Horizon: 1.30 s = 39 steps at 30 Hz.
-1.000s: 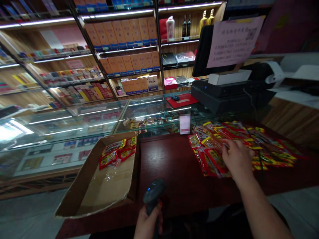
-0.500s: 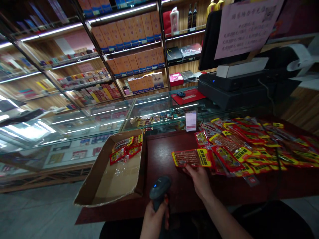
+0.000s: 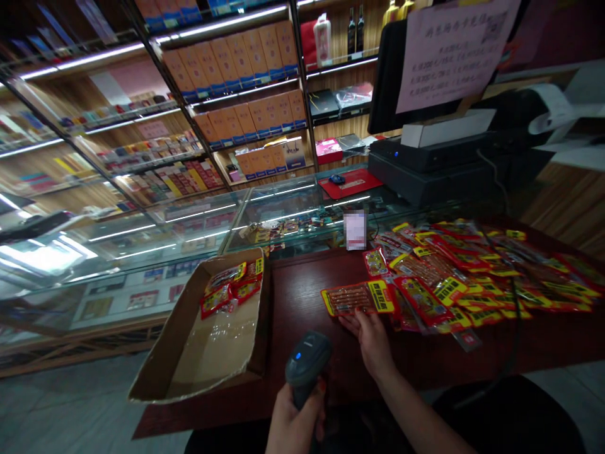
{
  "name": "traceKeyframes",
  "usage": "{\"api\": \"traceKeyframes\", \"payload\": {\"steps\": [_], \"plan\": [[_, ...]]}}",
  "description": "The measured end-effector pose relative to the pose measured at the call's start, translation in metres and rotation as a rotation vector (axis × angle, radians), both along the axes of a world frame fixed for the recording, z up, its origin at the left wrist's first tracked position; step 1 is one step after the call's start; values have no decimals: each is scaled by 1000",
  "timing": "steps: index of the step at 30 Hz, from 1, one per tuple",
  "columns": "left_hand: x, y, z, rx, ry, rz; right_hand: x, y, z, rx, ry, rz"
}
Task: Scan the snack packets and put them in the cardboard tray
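Note:
My left hand [image 3: 295,413] is wrapped around the handle of a dark barcode scanner [image 3: 308,359], its head pointing up and a blue light showing on it. To the right, my right hand [image 3: 366,334] grips the near edge of a red and yellow snack packet [image 3: 352,297] with brown sticks showing through its clear window. Some of its fingers stretch out below the packet's edge. Just beyond that packet lies a spread pile of similar snack packets [image 3: 435,271]. Left of the scanner stands a shallow cardboard box [image 3: 212,353] with several packets [image 3: 231,290] at its far end.
All this rests on a dark red wooden table [image 3: 302,277]. Behind it runs a glass display counter [image 3: 278,202] with a red mouse pad [image 3: 350,184] and a monitor [image 3: 385,82]. A small blurred card [image 3: 355,230] stands at the table's back edge. A cable [image 3: 513,340] hangs at right.
The view has shifted slightly. The scanner's head has come up and a little right, nearer the packet. My right hand's fingers are more spread along the packet's near edge.

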<state>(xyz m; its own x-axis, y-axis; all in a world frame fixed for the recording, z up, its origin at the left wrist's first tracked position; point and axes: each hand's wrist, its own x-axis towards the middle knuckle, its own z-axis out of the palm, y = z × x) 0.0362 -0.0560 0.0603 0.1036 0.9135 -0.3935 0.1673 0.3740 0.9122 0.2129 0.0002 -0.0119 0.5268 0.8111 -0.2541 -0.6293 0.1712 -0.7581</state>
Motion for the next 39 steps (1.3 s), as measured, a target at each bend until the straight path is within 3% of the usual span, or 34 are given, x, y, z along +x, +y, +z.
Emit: {"api": "traceKeyframes", "payload": {"steps": [12,15,20,23,26,29,33,39], "plan": [[0,-5,1,18,-34,-80,1,-2,-8,-47,-50,58],[0,-2,-11,5,-54,-32,0,-1,-4,-48,-60,25],[-6,12,-46,-81,-127,73,-1,-2,5,-33,-108,15],[-11,16,-59,-146,-155,116,0,-4,18,-120,-70,46],[-13,13,-60,-176,-177,124,-4,-5,42,-204,-23,102],[-11,9,-58,-177,-206,109,-18,1,74,-168,5,221],[-6,9,-58,-189,-196,128,-56,15,108,-85,49,449],[-8,9,-47,-176,-236,123,-131,40,122,-65,195,693]]}}
